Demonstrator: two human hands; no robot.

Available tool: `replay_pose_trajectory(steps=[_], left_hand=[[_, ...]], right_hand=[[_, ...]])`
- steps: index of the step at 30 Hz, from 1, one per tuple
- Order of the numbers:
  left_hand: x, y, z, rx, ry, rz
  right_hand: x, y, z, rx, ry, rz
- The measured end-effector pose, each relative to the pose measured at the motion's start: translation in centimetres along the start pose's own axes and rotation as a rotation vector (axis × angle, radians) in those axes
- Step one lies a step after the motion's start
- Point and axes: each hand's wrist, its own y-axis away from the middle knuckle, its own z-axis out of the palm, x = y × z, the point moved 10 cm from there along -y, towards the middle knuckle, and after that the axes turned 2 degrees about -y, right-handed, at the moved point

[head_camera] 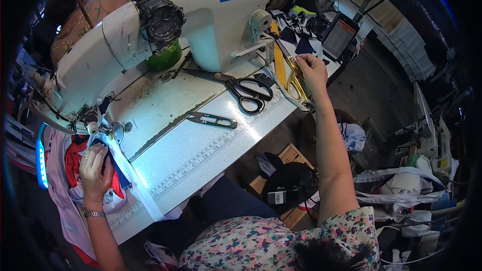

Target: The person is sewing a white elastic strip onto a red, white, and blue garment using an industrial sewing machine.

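My left hand (94, 169), with a ring and a wristwatch, bends over a bundle of red, white and navy fabric (117, 191) just in front of the sewing machine's needle area (92, 127). Some of the cloth lies under the fingers. A white fabric strip (137, 184) runs from the presser foot area over the table's front edge. My right hand (313, 68) is stretched out to the far right, fingers curled together, beside gold-handled scissors (296, 86). Whether its fingertips pinch anything is hidden. The white Juki sewing machine (205, 26) stands across the table.
Black-handled scissors (250, 96) and thread snips (214, 119) lie on the table with its printed ruler (199, 162). Behind the right hand are a yellow ruler (278, 64), fabric scraps (301, 30) and a phone (340, 37) on a stand. A person (90, 19) sits beyond the machine.
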Motion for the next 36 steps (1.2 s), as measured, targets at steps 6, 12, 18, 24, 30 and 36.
replay_pose_trajectory(steps=[6,12,18,24,30,36], left_hand=[[0.1,0.0,0.0,-0.003,-0.001,-0.001],[0.1,0.0,-0.1,-0.005,-0.008,-0.002],[0.2,-0.2,-0.2,-0.004,-0.007,-0.005],[0.3,-0.5,0.3,-0.006,0.004,0.001],[-0.2,0.1,-0.2,-0.014,-0.007,-0.024],[-0.1,0.7,-1.1,0.141,0.014,0.017]], right_hand=[[0.4,-0.1,0.0,-0.002,-0.012,0.013],[-0.4,0.3,0.1,-0.014,-0.015,0.024],[-0.9,0.4,0.0,-0.018,-0.003,0.014],[-0.9,0.6,-0.8,0.005,0.009,0.022],[-0.4,-0.2,0.2,-0.001,-0.040,0.019],[1.0,-1.7,0.0,-0.112,-0.137,-0.184]])
